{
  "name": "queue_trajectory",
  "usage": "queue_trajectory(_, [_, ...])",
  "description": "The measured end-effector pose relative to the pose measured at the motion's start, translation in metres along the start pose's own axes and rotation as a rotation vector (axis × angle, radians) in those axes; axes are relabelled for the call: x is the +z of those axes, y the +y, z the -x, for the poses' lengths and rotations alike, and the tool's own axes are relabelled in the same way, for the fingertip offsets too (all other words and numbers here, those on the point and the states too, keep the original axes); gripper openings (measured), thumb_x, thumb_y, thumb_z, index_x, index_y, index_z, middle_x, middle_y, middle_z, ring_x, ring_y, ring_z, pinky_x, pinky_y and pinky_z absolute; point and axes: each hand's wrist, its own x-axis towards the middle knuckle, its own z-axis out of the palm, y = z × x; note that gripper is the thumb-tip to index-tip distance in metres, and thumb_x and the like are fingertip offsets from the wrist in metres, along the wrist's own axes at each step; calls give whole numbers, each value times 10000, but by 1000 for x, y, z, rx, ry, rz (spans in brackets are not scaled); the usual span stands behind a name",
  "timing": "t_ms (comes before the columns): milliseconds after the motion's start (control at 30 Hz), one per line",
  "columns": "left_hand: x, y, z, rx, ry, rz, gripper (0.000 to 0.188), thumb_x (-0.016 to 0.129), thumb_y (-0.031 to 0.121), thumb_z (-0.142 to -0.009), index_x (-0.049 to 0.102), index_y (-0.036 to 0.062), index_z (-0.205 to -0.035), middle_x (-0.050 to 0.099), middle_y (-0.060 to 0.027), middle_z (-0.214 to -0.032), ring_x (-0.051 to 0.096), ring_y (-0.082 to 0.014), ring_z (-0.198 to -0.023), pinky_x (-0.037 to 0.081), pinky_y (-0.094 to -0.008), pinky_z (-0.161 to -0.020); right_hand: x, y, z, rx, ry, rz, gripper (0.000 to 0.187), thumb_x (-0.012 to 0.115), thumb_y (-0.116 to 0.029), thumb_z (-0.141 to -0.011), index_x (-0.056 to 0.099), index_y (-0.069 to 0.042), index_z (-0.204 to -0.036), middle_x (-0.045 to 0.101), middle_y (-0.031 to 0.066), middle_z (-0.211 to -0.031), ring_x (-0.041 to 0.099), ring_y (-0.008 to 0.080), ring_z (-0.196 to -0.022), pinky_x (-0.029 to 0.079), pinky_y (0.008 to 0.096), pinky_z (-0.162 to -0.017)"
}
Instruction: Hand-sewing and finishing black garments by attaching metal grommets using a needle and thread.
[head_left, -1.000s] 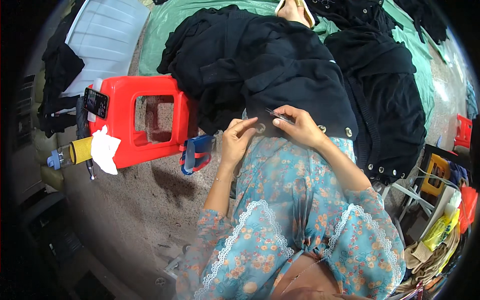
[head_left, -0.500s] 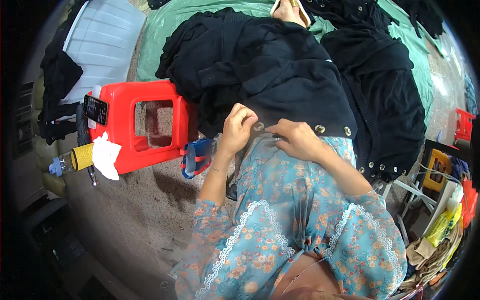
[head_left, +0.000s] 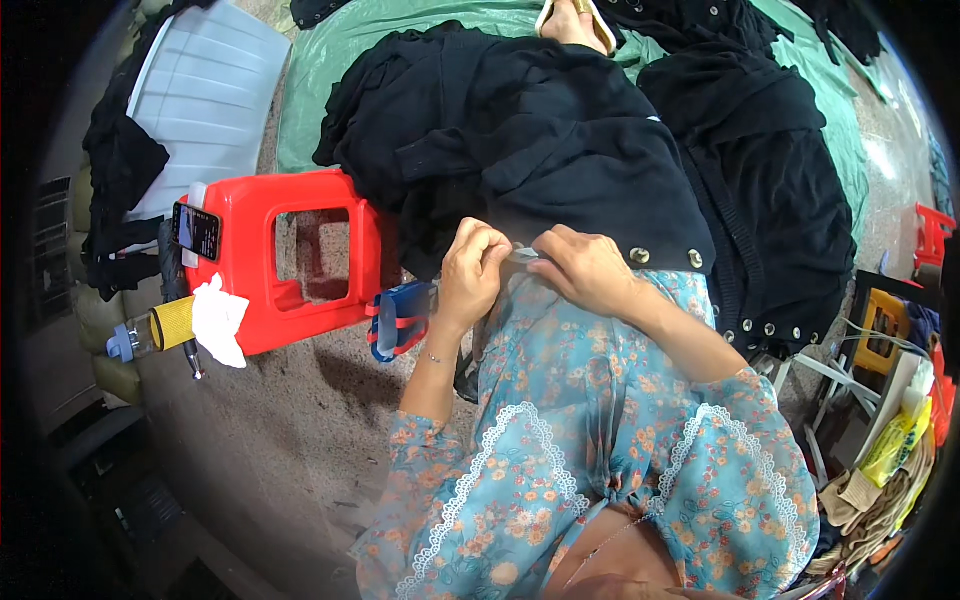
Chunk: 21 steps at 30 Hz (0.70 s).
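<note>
A black knit garment [head_left: 560, 180] lies over my lap, its edge carrying round gold-rimmed buttons [head_left: 639, 255]. At that edge my left hand [head_left: 474, 270] is closed, thumb and forefinger pinched at the fabric. Facing it, my right hand [head_left: 590, 266] is closed too, its fingertips gripping the same edge. Between the fingertips shows a small pale, shiny piece [head_left: 523, 255]; whether it is a button or something over one, I cannot tell. The fingertips partly hide it.
To the left stands a red plastic stool [head_left: 262, 200] with a phone [head_left: 196, 231], white tissue [head_left: 219, 322] and yellow-sleeved bottle [head_left: 165, 325] at its side. More black garments [head_left: 765, 190] lie to the right over green sheeting [head_left: 320, 110]. A light-blue bin [head_left: 205, 100] is at far left.
My right hand has come closer to my left, its fingers curling in to the garment's edge. The button seen between them before is now covered, and a pale piece shows there.
</note>
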Motion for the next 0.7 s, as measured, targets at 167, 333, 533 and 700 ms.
queue_trajectory(167, [0, -1, 4, -8, 21, -10, 29, 631, 10, -862, 607, 5, -847, 542, -112, -883, 590, -273, -766, 475, -348, -685, -3, -4, -3, -9, 31, -42, 249, 668, -275, -904, 589, -40, -926, 615, 141, -783, 638, 332, -648, 508, 415, -556])
queue_trajectory(333, [-3, 0, 5, -38, 22, -11, 36, 629, 17, -865, 602, 6, -844, 542, -111, -874, 585, -272, -768, 471, -344, -682, -3, -3, 3, 35, 46, -60, 243, 664, -269, -908, 588, -39, -896, 619, 143, -779, 633, 333, -640, 506, 411, -553])
queue_trajectory(533, [2, -1, 7, 19, 40, -15, 60, 629, -4, -885, 600, -15, -834, 541, -82, -874, 560, -181, -719, 459, -297, -642, 2, 0, -4, -15, -13, 21, 218, 662, -253, -911, 583, -51, -897, 615, 129, -772, 631, 326, -642, 505, 402, -564])
queue_trajectory(700, [-11, -43, 24, -341, 407, 116, 203, 590, 118, -958, 586, -16, -805, 575, -100, -783, 561, -200, -681, 446, -330, -620, 2, 0, -4, 409, 320, -445, 214, 691, -210, -911, 663, -7, -973, 681, 101, -774, 678, 211, -712, 516, 327, -631])
